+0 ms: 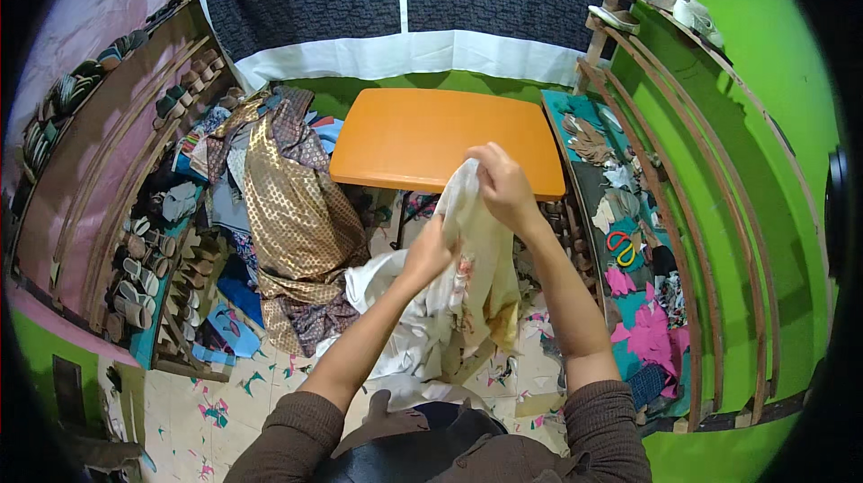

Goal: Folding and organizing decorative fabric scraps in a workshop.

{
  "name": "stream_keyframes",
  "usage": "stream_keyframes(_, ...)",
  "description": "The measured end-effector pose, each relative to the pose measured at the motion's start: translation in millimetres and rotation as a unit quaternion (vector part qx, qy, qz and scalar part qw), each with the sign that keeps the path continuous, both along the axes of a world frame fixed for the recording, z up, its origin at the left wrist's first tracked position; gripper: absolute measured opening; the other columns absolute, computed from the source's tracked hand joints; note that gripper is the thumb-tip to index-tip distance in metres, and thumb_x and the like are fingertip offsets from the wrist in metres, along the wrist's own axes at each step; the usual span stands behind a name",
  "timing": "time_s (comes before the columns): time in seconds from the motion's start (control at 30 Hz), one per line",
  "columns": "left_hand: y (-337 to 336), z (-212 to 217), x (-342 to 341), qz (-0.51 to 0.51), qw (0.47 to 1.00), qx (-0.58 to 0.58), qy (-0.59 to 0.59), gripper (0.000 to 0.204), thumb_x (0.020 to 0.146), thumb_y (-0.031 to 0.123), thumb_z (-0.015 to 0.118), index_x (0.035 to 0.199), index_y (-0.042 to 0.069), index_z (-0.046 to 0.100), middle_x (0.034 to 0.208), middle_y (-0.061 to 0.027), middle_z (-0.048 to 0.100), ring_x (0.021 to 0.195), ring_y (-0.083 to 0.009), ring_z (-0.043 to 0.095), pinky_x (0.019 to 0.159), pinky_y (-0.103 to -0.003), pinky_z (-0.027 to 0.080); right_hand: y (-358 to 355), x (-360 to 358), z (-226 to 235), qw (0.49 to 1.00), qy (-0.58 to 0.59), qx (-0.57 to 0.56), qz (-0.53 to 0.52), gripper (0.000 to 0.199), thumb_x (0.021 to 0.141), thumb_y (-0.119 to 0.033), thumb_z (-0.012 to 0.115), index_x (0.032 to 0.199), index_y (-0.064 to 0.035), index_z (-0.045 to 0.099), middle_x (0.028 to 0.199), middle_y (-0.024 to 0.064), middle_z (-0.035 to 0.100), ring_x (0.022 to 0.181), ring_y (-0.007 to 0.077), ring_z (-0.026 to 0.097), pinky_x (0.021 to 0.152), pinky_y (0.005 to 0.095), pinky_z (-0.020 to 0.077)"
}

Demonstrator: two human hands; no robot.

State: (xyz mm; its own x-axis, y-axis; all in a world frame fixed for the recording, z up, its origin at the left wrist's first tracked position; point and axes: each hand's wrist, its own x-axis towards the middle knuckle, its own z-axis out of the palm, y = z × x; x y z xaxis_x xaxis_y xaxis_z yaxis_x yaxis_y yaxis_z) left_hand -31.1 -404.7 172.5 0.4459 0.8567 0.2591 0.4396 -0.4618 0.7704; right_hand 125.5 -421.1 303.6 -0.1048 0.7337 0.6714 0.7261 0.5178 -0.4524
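Observation:
A long cream-white cloth (475, 249) with a reddish pattern on part of it hangs between my hands, its lower end falling toward the floor. My right hand (505, 185) pinches its top edge, raised in front of the orange table. Lower and to the left, my left hand (433, 251) is closed on the same cloth along its side. More white fabric (387, 330) is bunched below my left forearm. Where the held cloth meets that heap, I cannot tell them apart.
An orange table (447, 137) stands ahead. Gold patterned fabric (292, 231) is piled at left, beside shoe racks (148, 281). At right, red-and-yellow-handled scissors (620, 248) and pink scraps (652, 335) lie on a low shelf before wooden rails (710, 204). Snippets litter the tiled floor (261, 411).

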Motion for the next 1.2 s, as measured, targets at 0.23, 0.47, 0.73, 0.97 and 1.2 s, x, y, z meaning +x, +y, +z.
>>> stream_keyframes(0.23,51,15,-13,0.028,0.998,-0.033,-0.054,0.019,0.084,0.013,0.038,0.096,0.002,0.048,0.085,-0.0255,0.055,0.083,-0.0418,0.052,0.069,-0.044,0.041,12,89,-45,0.994,0.047,0.009,-0.101,0.016,0.081,-0.01,0.047,0.093,-0.0014,0.053,0.083,0.0145,0.051,0.079,0.0309,0.052,0.069,0.0367,0.0422)
stream_keyframes(0.47,72,33,0,-0.001,0.996,0.035,-0.076,0.024,0.083,0.012,0.037,0.099,-0.002,0.047,0.088,-0.0288,0.054,0.086,-0.0436,0.051,0.072,-0.046,0.04,-44,40,-135,0.939,0.22,-0.238,-0.114,0.032,0.09,-0.03,0.042,0.098,-0.0006,0.054,0.105,0.0137,0.054,0.096,0.0239,0.052,0.081,0.0338,0.0399)
stream_keyframes(0.73,65,37,-4,-0.035,0.998,-0.021,-0.039,0.021,0.084,0.011,0.039,0.096,-0.003,0.047,0.088,-0.0284,0.053,0.09,-0.0412,0.052,0.076,-0.039,0.041,-25,-39,-185,0.846,0.279,-0.436,0.132,0.086,0.077,-0.052,0.056,0.133,0.0003,0.017,0.118,0.0163,0.046,0.106,0.024,0.048,0.085,0.032,0.0406)
stream_keyframes(0.97,72,61,-22,-0.064,0.998,-0.007,0.022,0.027,0.081,0.02,0.044,0.097,-0.002,0.047,0.086,-0.0276,0.055,0.086,-0.0401,0.054,0.073,-0.042,0.043,5,-12,-216,0.943,0.194,-0.262,-0.062,0.044,0.07,-0.008,0.061,0.112,-0.0027,0.048,0.095,0.0133,0.056,0.091,0.0209,0.053,0.081,0.0314,0.0407)
stream_keyframes(1.2,70,49,-59,-0.068,0.947,0.126,0.288,0.096,0.06,0.056,0.066,0.131,0.008,0.023,0.111,-0.0215,0.042,0.08,-0.037,0.057,0.066,-0.043,0.049,32,19,-83,0.962,0.217,-0.074,-0.148,0.036,0.067,0.006,0.035,0.099,0.0015,0.051,0.085,0.0176,0.06,0.08,0.0266,0.058,0.071,0.0315,0.0441)
